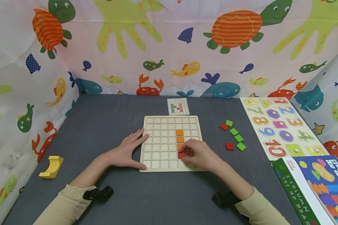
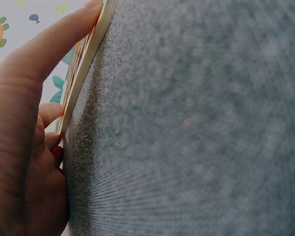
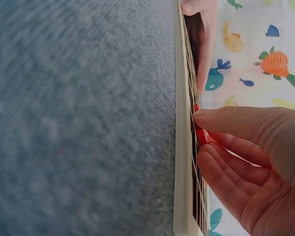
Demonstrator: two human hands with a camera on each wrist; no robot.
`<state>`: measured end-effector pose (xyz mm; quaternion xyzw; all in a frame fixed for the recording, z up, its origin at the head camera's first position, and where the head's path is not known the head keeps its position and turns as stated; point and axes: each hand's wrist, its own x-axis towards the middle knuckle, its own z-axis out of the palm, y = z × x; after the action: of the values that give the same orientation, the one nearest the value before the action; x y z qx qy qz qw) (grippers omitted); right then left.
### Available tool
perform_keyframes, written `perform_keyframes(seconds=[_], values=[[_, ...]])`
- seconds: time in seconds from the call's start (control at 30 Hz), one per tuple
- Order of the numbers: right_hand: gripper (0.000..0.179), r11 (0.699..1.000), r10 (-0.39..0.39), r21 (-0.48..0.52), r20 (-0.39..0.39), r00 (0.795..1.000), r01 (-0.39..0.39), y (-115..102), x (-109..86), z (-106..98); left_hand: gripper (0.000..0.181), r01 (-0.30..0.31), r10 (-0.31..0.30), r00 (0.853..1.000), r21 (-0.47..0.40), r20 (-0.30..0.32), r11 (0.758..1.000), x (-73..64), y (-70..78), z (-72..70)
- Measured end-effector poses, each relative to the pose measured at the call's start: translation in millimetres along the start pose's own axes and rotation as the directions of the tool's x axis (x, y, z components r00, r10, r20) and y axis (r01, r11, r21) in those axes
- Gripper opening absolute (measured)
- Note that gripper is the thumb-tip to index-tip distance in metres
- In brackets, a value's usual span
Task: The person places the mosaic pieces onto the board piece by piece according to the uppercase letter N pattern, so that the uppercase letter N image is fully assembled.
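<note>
A wooden grid board (image 1: 160, 153) lies in the middle of the grey table. Three orange square tiles (image 1: 180, 139) fill a column of its cells, right of centre. Just below them, my right hand (image 1: 201, 155) pinches a red square tile (image 1: 181, 155) between thumb and fingers at a cell; the right wrist view shows this red tile (image 3: 200, 133) tilted against the board. My left hand (image 1: 124, 152) rests at the board's left edge, fingers spread, thumb at the lower left corner. In the left wrist view the thumb (image 2: 54, 44) touches the board's rim (image 2: 91, 54).
Behind the board lies a small pattern card (image 1: 178, 106). Loose green tiles (image 1: 238, 137) and red tiles (image 1: 229, 146) are scattered to the right. Further right are a number puzzle board (image 1: 280, 125) and a box (image 1: 307, 190). A yellow arched block (image 1: 52, 167) sits at left.
</note>
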<state>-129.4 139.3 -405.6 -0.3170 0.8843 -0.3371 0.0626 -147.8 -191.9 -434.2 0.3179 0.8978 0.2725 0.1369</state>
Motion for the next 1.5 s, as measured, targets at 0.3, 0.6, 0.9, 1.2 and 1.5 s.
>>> perform_keyframes(seconds=[0.3, 0.6, 0.9, 1.2, 1.5], values=[[0.024, 0.999, -0.028, 0.037, -0.027, 0.999, 0.029, 1.6, -2.2, 0.4, 0.116, -0.003, 0.003, 1.0, 0.002, 0.001, 1.0, 0.2, 0.2, 0.0], [0.014, 0.998, 0.057, 0.018, -0.052, 0.997, -0.056, 16.5, -12.0, -18.8, 0.116, -0.006, 0.006, 1.0, 0.003, -0.002, 1.0, 0.5, 0.4, -0.1], [0.022, 0.944, 0.259, -0.182, -0.103, 0.96, -0.274, 42.1, -48.1, -69.9, 0.115, -0.017, 0.017, 1.0, -0.002, -0.002, 1.0, -0.1, -2.3, 0.8], [0.029, 0.923, 0.31, -0.202, -0.115, 0.944, -0.328, 62.7, -66.6, -84.0, 0.116, -0.008, 0.008, 1.0, 0.001, 0.0, 1.0, -0.8, -2.7, 0.0], [0.028, 0.924, 0.332, -0.151, -0.134, 0.934, -0.35, 62.7, -54.2, -72.8, 0.116, -0.009, 0.009, 1.0, 0.001, -0.005, 1.0, 0.0, -2.5, 0.9]])
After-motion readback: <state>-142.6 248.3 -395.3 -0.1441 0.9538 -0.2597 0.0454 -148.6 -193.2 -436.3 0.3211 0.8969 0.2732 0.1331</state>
